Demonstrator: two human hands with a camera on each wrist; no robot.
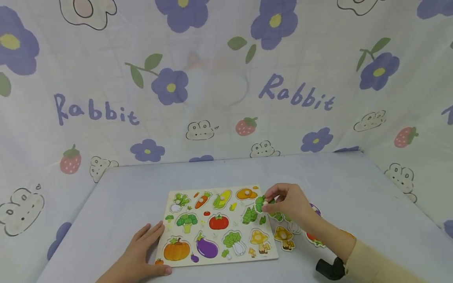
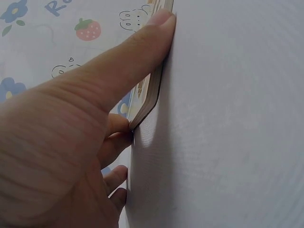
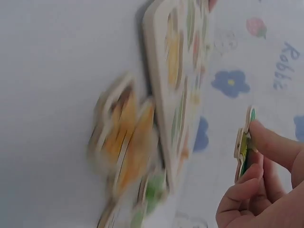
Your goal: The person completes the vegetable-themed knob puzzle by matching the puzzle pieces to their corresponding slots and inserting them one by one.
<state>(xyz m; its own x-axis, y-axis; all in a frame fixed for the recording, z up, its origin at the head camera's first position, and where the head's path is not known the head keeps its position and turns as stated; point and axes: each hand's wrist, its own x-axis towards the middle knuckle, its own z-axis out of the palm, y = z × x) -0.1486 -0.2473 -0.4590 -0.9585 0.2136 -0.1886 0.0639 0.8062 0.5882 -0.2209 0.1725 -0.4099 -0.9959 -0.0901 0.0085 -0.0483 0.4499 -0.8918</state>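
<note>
A wooden vegetable puzzle board [image 1: 203, 210] lies flat on the table. At its near left corner, my left hand [image 1: 136, 251] rests its fingers along the left edge and its thumb [image 2: 159, 23] on the near edge. My right hand [image 1: 290, 202] pinches a green broccoli puzzle piece [image 1: 260, 204] by its knob, raised over the board's right edge. In the right wrist view that broccoli piece [image 3: 244, 145] is seen edge-on between thumb and fingers. Beneath it on the board is a green bamboo-shoot picture [image 1: 249, 215]. Knobs show on the carrot [image 1: 201, 200] and corn [image 1: 222, 199].
Right of the board lie loose pieces: a mushroom [image 1: 284, 237], a leafy white-stemmed vegetable [image 1: 293, 227], a tomato [image 1: 314, 239] and others, partly hidden by the right arm. A black object [image 1: 330, 269] is beside the right sleeve. A patterned curtain [image 1: 219, 78] hangs behind the table.
</note>
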